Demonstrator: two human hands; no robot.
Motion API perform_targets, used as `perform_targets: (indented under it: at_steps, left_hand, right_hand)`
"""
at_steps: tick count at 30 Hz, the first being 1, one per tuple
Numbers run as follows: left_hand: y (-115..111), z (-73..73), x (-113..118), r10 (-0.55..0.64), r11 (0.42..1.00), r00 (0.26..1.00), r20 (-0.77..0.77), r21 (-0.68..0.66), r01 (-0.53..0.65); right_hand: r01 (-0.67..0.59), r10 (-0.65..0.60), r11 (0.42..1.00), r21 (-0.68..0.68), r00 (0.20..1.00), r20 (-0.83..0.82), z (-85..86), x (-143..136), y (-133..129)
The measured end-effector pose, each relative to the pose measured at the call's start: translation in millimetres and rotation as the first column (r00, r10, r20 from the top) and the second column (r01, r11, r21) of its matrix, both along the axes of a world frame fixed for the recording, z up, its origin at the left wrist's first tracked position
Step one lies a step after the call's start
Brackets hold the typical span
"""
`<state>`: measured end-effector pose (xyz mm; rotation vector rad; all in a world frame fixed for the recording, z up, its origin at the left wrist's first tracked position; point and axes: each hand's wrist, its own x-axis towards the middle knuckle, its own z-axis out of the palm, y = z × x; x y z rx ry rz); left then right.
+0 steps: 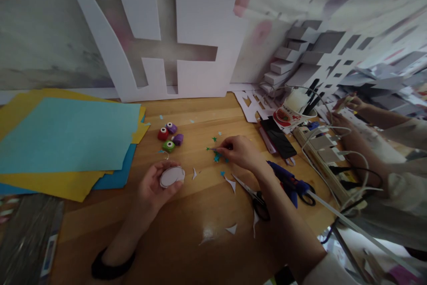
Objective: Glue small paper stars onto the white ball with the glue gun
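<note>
My left hand is closed round a small white oval paper piece, its flat face turned up. My right hand reaches down to the table with thumb and forefinger pinched together. A thin tip shows at the pinch, too small to name. Tiny green and blue paper stars lie scattered under and beside those fingers. Several small craft punches, red, purple and green, stand beyond my left hand. Scissors with black handles lie partly open by my right forearm, among white paper scraps.
Blue and yellow paper sheets are stacked at left. A blue glue gun, black phone, power strip with cables and paper tub crowd the right. A white cut-out board stands behind. Another person's arms work at far right.
</note>
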<state>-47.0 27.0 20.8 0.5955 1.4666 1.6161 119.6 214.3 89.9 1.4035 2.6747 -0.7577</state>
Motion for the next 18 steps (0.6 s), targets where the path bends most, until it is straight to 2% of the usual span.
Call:
perform_targets:
  at_steps: [2, 8, 13, 18]
  left_hand:
    - [0, 0.7, 0, -0.008, 1.0, 1.0, 0.003, -0.009, 0.008]
    - [-1, 2.6, -1, -0.017, 1.0, 1.0, 0.009, 0.005, 0.017]
    - [-1, -1.0, -5, -0.059, 0.998, 0.998, 0.011, 0.008, 0.059]
    - [-1, 0.1, -5, -0.043, 0.999, 0.999, -0.01, 0.01, 0.043]
  right_hand:
    - [-0.052, 0.052, 0.998, 0.032, 0.999, -0.012, 0.2, 0, -3]
    - [-0.17, 0.176, 0.947, 0.274, 0.984, 0.001, -7.7, 3, -13]
    - [-0.228, 0.224, 0.949, 0.219, 0.974, 0.042, -15.3, -1, -14]
    - [-0.249, 0.237, 0.952, 0.178, 0.968, 0.089, -9.7, 4, -12]
